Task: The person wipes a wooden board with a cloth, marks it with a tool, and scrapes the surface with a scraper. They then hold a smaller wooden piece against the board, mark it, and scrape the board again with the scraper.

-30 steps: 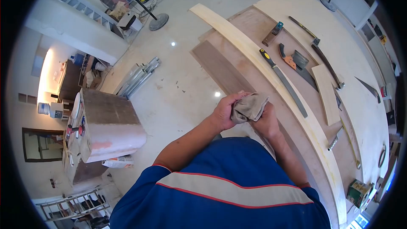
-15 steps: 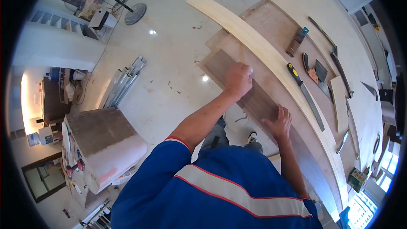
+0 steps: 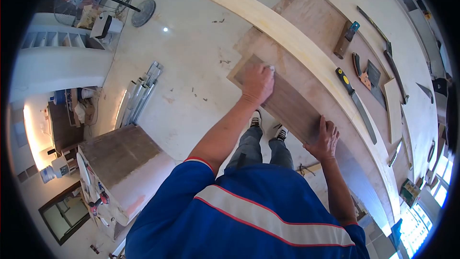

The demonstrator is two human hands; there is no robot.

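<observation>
My left hand is closed in a fist on the far end of a dark grey-brown wood-grain strip. A small pale thing pokes out by its fingers, too hidden to name. Farther along the same strip my right hand rests with fingers spread, touching the surface. The strip lies near the edge of a brown worktable board. Beyond it runs a long, curved pale wood strip, on which lies a handsaw with a black and yellow handle.
On the worktable lie a hand plane, an orange-handled saw, a short wood piece and a large pale panel. To the left stand a brown-topped box, metal profiles and a fan base.
My left hand has slid along the wood-grain strip toward its far end. My right hand stays on the strip. The view has shifted slightly, showing both shoes.
</observation>
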